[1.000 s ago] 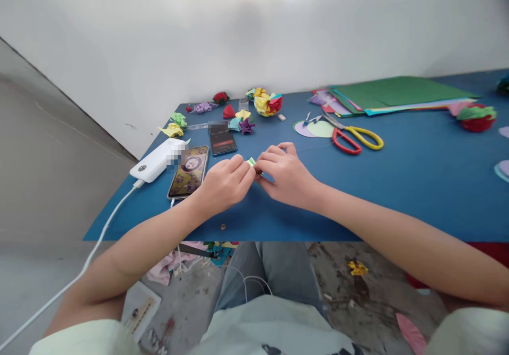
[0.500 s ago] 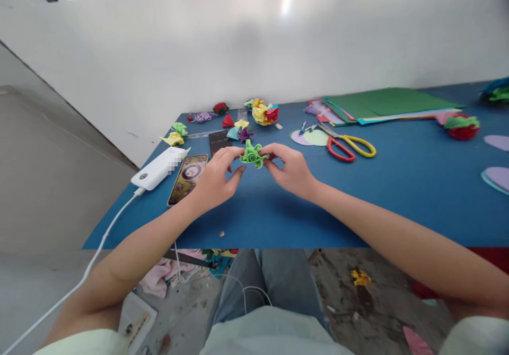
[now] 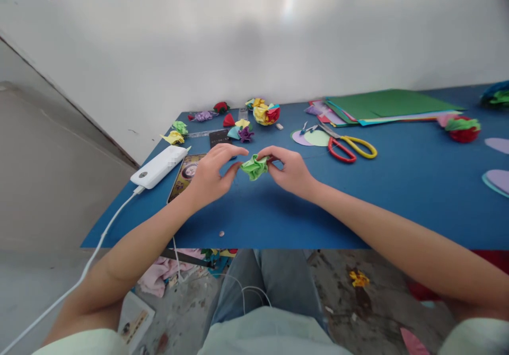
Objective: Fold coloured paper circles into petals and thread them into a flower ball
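A green paper flower (image 3: 254, 167) is held above the blue table (image 3: 278, 222), its folded petals tilted. My right hand (image 3: 292, 172) pinches its right edge between thumb and fingers. At the flower's left, my left hand (image 3: 212, 175) has its thumb and index finger spread apart. The left thumb tip is at the petal's edge; whether it touches, I cannot tell. Beneath and beside the left hand lies a phone (image 3: 183, 180), partly hidden by it. A dark device with digits on its display (image 3: 219, 138) lies just behind that hand.
A white power bank (image 3: 159, 167) with a cable (image 3: 107, 228) lies at the left. Several paper flowers (image 3: 266, 114) stand along the back. Scissors (image 3: 350, 148) with red and yellow handles lie right of centre, before stacked coloured paper (image 3: 393, 103). Paper ovals (image 3: 497, 177) lie far right.
The green flower has tipped and turned, now showing its side rather than its spiral centre. My left fingers have opened away from it, while the right hand still pinches it.
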`<state>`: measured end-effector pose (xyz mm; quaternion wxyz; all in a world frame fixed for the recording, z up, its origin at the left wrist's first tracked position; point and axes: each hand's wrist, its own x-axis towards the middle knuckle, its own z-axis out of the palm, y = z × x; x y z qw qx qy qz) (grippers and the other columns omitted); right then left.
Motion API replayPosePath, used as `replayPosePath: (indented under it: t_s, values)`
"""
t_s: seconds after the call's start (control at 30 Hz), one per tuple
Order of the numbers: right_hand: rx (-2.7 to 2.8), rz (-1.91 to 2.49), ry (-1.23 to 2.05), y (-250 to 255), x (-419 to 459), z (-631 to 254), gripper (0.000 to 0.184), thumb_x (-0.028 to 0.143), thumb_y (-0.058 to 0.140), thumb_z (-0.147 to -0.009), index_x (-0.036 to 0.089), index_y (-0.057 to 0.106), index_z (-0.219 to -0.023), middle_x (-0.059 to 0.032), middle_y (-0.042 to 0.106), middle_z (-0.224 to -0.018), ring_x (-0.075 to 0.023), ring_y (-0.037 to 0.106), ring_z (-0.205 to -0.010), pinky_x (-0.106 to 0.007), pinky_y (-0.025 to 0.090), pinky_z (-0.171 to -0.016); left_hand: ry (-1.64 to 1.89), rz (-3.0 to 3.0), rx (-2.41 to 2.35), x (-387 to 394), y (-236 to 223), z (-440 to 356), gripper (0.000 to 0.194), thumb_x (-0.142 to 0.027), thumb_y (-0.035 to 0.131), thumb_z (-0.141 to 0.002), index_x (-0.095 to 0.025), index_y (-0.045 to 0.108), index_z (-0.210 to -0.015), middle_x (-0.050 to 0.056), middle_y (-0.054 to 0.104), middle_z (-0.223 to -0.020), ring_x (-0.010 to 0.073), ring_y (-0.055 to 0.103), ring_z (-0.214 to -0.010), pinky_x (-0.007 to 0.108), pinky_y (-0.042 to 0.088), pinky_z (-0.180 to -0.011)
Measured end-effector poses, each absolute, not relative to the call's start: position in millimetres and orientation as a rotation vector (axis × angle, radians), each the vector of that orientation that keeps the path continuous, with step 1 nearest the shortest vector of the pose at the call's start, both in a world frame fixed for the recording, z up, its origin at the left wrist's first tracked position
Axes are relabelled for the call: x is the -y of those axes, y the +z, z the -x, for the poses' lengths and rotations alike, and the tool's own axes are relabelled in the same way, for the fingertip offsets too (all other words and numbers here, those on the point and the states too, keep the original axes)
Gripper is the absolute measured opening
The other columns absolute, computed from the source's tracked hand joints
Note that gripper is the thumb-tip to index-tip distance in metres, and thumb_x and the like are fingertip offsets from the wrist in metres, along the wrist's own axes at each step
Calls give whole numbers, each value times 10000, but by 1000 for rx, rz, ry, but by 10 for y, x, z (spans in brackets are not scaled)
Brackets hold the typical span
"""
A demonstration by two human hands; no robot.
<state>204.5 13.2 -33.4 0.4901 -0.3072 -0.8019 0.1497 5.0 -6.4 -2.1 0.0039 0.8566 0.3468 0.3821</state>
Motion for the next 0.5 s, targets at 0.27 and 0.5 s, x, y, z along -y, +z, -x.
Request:
replayPosePath:
  t_s: [0.27, 0.5]
  values:
    - [1832, 723, 737, -371, -168, -2020, 173, 107, 480, -738, 159, 590, -862, -16, 621, -797, -110, 570, -702, -248, 475, -672, 1091, -2565, -882, 61, 0, -43, 159, -167, 555, -798, -186, 608, -946, 55, 651, -960, 157, 591, -939, 298, 471, -861]
    - [1769, 663, 1038, -412, -148, -1967, 115, 182, 557, -734, 158, 575, -845, -9, 607, -771, -103, 555, -684, -242, 473, -643, 1210, -2409, -905, 94, -48, -78, 161, -246, 600, -781, -180, 584, -927, 51, 631, -870, 132, 591, -785, 273, 495, -744]
